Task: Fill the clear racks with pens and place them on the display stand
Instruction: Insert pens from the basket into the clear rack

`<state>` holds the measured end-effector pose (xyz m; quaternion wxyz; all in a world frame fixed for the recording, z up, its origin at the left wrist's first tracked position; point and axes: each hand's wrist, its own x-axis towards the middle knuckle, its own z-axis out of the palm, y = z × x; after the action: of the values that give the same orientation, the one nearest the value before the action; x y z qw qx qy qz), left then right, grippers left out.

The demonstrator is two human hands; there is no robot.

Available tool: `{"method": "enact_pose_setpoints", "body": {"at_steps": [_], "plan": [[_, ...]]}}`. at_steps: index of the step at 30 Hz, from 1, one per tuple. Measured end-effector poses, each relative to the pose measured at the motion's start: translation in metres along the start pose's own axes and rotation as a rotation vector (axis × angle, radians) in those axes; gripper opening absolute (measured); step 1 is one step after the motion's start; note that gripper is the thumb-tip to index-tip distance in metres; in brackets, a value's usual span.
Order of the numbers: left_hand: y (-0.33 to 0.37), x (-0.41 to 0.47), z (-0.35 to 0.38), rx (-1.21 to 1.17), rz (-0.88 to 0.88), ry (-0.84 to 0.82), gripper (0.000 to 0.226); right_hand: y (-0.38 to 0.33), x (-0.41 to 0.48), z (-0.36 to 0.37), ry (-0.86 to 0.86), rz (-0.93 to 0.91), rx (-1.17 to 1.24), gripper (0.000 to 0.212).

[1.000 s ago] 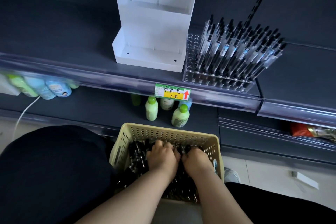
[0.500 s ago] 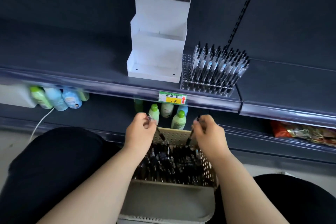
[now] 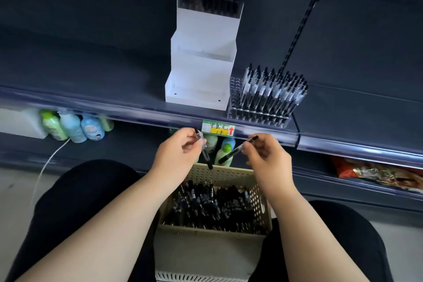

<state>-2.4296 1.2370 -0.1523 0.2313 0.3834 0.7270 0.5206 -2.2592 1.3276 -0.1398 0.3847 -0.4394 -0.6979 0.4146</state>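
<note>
Both hands are up above the basket (image 3: 229, 173), one pen each. Left hand (image 3: 176, 155) pinches a pen (image 3: 204, 151) near its upper end, with the lower end hanging toward the basket rim. Right hand (image 3: 267, 158) pinches a second pen (image 3: 232, 153) near its upper end, barrel slanting down-left. The two pens are close, not touching.

We see the basket between the person's knees, loaded with loose black pens (image 3: 212, 208).

On the shelf (image 3: 91, 80) above stands a white stepped display stand (image 3: 201, 68), with one filled clear rack (image 3: 210, 4) on its top tier. A second clear rack (image 3: 258, 118) sits just right of the stand's base (touching or not, we can't tell). It is mostly full, with empty holes showing along its left side.

Price tag (image 3: 218, 128) sits on the shelf edge, behind the hands. The lower shelf holds bottles (image 3: 73, 127) at left and a snack packet (image 3: 375, 174) at right.
</note>
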Motion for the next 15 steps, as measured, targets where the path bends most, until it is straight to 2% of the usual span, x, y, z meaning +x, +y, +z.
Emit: {"method": "enact_pose_setpoints", "body": {"at_steps": [7, 15], "plan": [[0.024, 0.025, 0.013, -0.165, 0.094, 0.082, 0.012, -0.026, 0.026, -0.016, 0.11, -0.098, 0.161, 0.019], [0.073, 0.103, 0.016, -0.175, 0.274, 0.136, 0.011, -0.086, 0.102, -0.032, 0.189, -0.33, 0.183, 0.015]]}}
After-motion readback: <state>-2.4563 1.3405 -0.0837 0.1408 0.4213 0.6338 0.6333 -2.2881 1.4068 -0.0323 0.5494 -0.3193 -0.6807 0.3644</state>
